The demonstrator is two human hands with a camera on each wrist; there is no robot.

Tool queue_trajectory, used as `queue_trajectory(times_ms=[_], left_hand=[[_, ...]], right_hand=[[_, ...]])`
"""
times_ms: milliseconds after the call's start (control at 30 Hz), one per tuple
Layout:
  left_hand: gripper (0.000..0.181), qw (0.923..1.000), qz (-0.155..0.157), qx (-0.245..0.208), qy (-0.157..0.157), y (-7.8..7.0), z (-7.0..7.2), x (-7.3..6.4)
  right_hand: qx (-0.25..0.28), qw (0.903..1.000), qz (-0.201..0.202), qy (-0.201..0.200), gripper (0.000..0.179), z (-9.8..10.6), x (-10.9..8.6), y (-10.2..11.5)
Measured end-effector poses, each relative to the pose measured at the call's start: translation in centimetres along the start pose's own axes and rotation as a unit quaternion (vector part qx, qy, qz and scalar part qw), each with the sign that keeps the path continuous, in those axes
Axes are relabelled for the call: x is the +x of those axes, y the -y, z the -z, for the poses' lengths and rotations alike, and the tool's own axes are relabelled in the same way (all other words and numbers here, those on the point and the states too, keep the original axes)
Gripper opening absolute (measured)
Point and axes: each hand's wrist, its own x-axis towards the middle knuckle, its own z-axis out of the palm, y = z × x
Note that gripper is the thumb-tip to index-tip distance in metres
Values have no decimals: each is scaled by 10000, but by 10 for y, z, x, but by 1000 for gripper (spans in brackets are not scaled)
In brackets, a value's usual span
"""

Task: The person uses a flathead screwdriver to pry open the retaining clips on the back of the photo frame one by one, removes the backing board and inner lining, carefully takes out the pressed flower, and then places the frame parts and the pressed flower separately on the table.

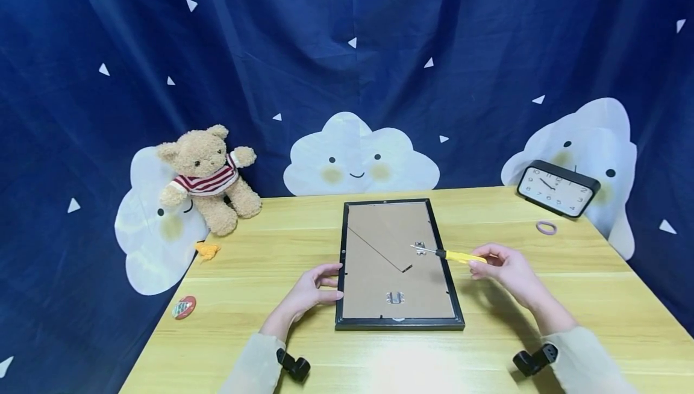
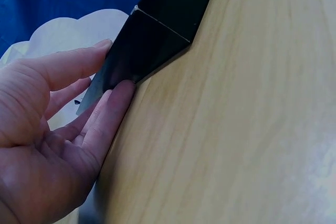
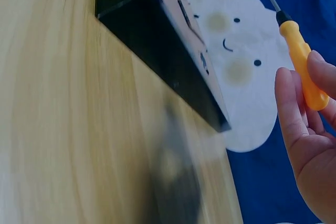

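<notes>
A black picture frame (image 1: 399, 324) lies face down, its brown backing board (image 1: 374, 297) turned up. My left hand (image 1: 310, 291) holds the frame's left side; in the left wrist view thumb and fingers touch the edge of the black side. Between thumb and fingers of my right hand (image 1: 509, 270) is a screwdriver (image 1: 458, 256) with a yellow handle. Its shaft points left over the right-hand metal hanger (image 1: 420, 248). From the right wrist view, the blade is raised off the frame. Another hanger (image 1: 395, 297) sits near the board's front edge.
A teddy bear (image 1: 208, 180) in a striped sweater sits at the back left. A small orange item (image 1: 206, 250) and a round badge (image 1: 184, 307) lie along the left edge. At the back right stand a clock (image 1: 558, 189) and a purple ring (image 1: 546, 228).
</notes>
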Motion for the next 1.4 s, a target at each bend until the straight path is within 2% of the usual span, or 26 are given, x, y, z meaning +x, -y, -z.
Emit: queue_trajectory(times_ms=[267, 467, 767, 1200, 1400], left_hand=[[67, 9999, 36, -109, 10, 0, 0, 0], [67, 9999, 54, -106, 3, 1, 0, 1], [67, 10000, 43, -54, -52, 2, 0, 2], [68, 9999, 33, -63, -132, 6, -1, -2], [68, 9999, -1, -87, -128, 4, -1, 0]], right_hand=[[-46, 9998, 159, 58, 28, -20, 7, 10], [-4, 9994, 225, 263, 27, -37, 16, 14], [-156, 9986, 199, 474, 25, -62, 28, 13], [-736, 9942, 79, 786, 19, -95, 37, 3], [-977, 9925, 181, 715, 16, -105, 43, 1]])
